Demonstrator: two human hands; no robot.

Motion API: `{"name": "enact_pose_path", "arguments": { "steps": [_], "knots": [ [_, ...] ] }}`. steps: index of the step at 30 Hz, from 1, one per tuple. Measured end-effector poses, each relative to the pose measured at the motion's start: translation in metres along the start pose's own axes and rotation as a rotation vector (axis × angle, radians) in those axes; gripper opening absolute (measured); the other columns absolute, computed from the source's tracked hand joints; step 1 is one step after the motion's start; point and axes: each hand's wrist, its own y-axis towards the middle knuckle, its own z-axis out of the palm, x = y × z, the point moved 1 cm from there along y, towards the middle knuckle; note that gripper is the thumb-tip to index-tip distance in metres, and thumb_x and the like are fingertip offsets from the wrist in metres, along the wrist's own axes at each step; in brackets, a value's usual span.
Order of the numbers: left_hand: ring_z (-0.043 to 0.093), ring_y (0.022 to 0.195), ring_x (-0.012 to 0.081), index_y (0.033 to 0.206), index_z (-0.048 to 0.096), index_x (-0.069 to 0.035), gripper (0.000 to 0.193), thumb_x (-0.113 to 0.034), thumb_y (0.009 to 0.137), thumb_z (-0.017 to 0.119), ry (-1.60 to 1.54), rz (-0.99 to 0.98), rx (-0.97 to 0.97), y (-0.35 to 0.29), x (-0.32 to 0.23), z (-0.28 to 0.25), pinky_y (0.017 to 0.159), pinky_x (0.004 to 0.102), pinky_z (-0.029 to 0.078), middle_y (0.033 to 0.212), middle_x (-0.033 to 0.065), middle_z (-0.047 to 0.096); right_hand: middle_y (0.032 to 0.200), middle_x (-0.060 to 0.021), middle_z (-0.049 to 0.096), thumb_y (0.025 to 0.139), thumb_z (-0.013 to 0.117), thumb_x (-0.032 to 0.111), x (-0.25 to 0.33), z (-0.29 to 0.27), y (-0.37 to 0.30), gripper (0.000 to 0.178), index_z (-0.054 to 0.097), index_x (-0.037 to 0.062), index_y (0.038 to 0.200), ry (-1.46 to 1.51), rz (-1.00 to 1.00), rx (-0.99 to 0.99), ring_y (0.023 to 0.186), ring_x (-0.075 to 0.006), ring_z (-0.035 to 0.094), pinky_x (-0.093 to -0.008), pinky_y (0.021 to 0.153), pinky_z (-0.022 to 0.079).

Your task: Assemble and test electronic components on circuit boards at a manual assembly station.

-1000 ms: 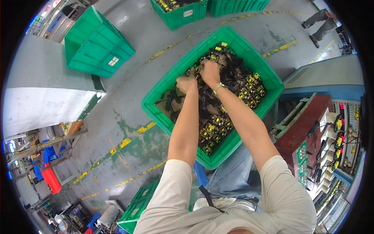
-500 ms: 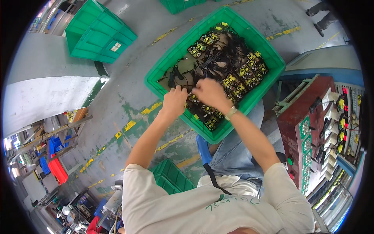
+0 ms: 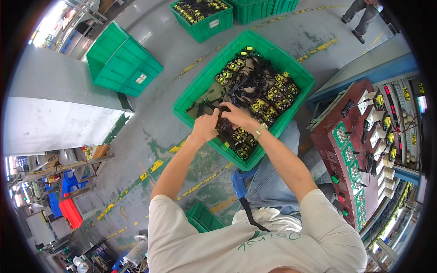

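A large green crate [image 3: 298, 98] stands in front of me. In it lie rows of small circuit boards [image 3: 273, 93] with yellow parts, and a tangle of black cables [image 3: 246, 84]. Over its near left part, my left hand [image 3: 205, 126] is closed, fingertips pinched together; what they hold is hidden. My right hand [image 3: 239, 117], with a watch on the wrist, is close beside it, fingers curled towards the left fingertips. Whatever it grips is too small to make out. Boards lie just under and beside the right hand.
At right stands a dark red test panel [image 3: 337, 159] with sockets, buttons and plugged-in boards. An empty-looking green crate [image 3: 123, 59] rests tilted at the left, beside a white pillar [image 3: 63, 118]. Another filled crate [image 3: 205, 29] is farther off. A person's legs [image 3: 364, 18] show at far right.
My view has tilted up, bringing more far crates in. The right hand, blurred before, now sits steadier, its fingers nearly touching the left hand's.
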Motion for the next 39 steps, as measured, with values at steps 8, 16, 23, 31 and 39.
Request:
{"name": "enact_pose_path", "arguments": {
  "steps": [8,16,23,31,39],
  "knots": [
    [0.07,0.091,0.0269,0.15,0.059,-0.006,0.068,-0.003,0.086,0.081,-0.513,0.01,-0.356,-0.05,0.012,-0.062,0.083,0.0353,0.056,0.106,0.0101,0.074,0.119,-0.0147,0.07,0.107,0.056,0.018,0.089,-0.025,-0.051,0.057,0.047,0.007,0.163,0.885,-0.254,0.463,0.095,-0.0223,0.069,-0.0262,0.068,0.057],
    [0.073,0.11,0.0234,0.146,0.06,0.003,0.044,-0.006,0.104,0.072,-1.826,-0.082,-0.692,-0.087,0.007,-0.109,0.098,0.0371,0.061,0.124,0.0155,0.072,0.117,-0.0253,0.069,0.102,0.07,0.015,0.124,-0.082,-0.111,0.049,0.056,0.0014,0.148,0.941,-0.562,0.442,0.1,-0.0319,0.073,-0.0232,0.066,0.062],
    [0.075,0.101,0.0257,0.131,0.064,0.004,0.031,-0.011,0.105,0.073,-2.094,-0.457,-0.987,0.022,0.003,-0.024,0.088,0.0374,0.065,0.118,0.022,0.072,0.087,-0.0173,0.078,0.101,0.081,0.037,0.078,-0.068,-0.049,0.043,0.069,-0.002,0.112,1.029,-0.033,-0.133,0.058,-0.0127,0.069,-0.0178,0.038,0.039],
    [0.073,0.075,0.0328,0.098,0.074,0.007,0.029,-0.02,0.093,0.083,-1.25,-1.243,-0.79,0.147,0.023,0.07,0.071,0.0423,0.063,0.089,0.0196,0.076,0.083,-0.0169,0.077,0.105,0.074,0.023,0.043,-0.017,0.124,0.033,0.071,-0.007,0.094,0.773,0.234,-0.57,0.052,-0.0142,0.065,-0.0209,0.039,0.04],
    [0.073,0.075,0.0401,0.091,0.075,0.006,0.036,-0.028,0.087,0.086,-1.123,-1.228,-0.837,0.154,0.049,0.108,0.073,0.0515,0.061,0.083,0.023,0.076,0.089,-0.0225,0.077,0.103,0.074,0.021,0.028,0.019,0.163,0.032,0.071,-0.0097,0.096,0.238,0.267,-0.759,0.062,-0.0267,0.073,-0.0358,0.051,0.058]
  ]
}}
